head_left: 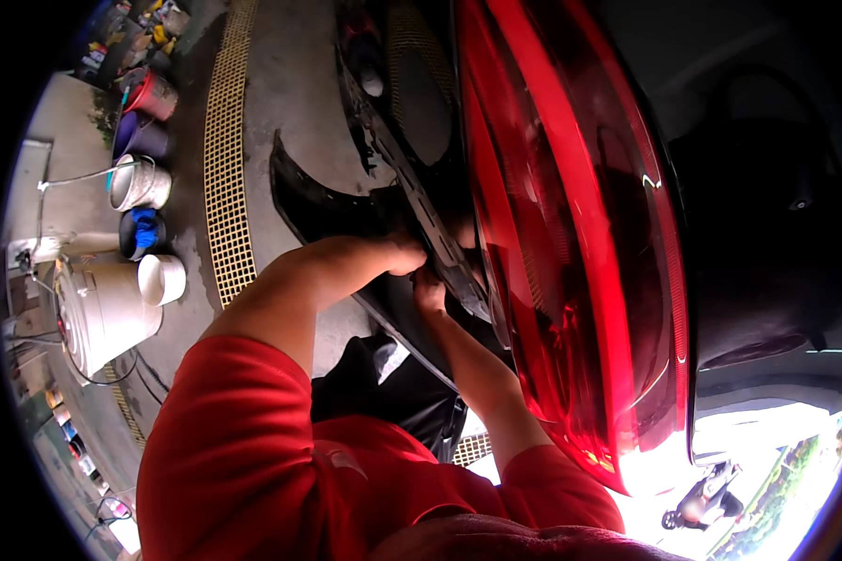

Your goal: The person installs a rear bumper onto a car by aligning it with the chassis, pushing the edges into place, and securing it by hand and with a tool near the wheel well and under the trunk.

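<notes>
A dark car bumper cover (323, 198) stands partly away from the car body beside a large red tail light (571, 215). Along its upper edge runs a slotted grey-black strip (419, 201). My left hand (404, 256) is closed at this strip, its fingers mostly hidden behind the edge. Just below it, my right hand (429, 293) is also closed against the same edge, fingertips out of sight. Patches of skin tone show on the strip's far side, close to the tail light. Whether a small part or clip sits between the fingers I cannot tell.
A yellow floor grating (227, 150) runs along the concrete at left. Beyond it stand a red bucket (150, 93), a purple bucket (142, 136), white buckets (145, 183) and a large pale drum (112, 313). A person (706, 500) is outside at lower right.
</notes>
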`<state>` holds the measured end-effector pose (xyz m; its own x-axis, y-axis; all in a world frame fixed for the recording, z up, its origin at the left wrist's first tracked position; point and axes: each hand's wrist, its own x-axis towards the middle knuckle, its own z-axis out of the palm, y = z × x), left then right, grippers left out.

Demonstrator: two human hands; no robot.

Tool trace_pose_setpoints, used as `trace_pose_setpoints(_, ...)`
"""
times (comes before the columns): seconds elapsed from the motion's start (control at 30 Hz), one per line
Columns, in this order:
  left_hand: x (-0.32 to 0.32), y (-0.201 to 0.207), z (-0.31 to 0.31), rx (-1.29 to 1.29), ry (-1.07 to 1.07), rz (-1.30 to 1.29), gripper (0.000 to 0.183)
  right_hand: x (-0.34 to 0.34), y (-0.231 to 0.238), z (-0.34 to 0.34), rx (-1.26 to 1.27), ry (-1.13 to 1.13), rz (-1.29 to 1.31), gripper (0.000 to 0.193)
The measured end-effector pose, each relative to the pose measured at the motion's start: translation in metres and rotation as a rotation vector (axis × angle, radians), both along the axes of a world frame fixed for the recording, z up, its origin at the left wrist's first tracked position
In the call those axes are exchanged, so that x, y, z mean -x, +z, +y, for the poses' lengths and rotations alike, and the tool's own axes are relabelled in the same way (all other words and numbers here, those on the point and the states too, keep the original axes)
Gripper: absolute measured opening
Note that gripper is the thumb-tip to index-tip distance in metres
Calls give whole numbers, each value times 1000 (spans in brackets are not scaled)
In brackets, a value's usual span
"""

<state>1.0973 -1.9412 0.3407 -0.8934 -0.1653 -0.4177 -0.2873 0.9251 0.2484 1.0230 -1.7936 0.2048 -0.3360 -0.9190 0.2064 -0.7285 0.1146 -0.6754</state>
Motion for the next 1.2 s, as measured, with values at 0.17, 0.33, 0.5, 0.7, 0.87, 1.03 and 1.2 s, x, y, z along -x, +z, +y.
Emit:
trace_pose_setpoints(0.17,-2,-14,-4,-373,-167,-345,27,-3,49,3,-93,235,217,14)
trace_pose_setpoints(0.33,-12,-36,0,-555,-87,-190,24,-5,53,2,-124,237,159,10)
trace_pose_setpoints(0.5,-14,4,10,-126,-23,-185,20,-2,30,4,-105,263,211,9)
trace_pose_setpoints(0.7,-28,23,12,-117,-34,-222,19,-17,32,8,-152,282,149,8)
trace_pose_setpoints(0.87,-5,28,-9,-136,-118,-166,26,7,31,-4,-229,189,165,17)
trace_pose_setpoints(1.03,-16,24,-39,-275,-210,-260,35,2,97,-16,-271,207,83,17)
trace_pose_setpoints(1.2,0,74,-18,-569,-209,-382,45,61,175,62,-333,232,65,18)
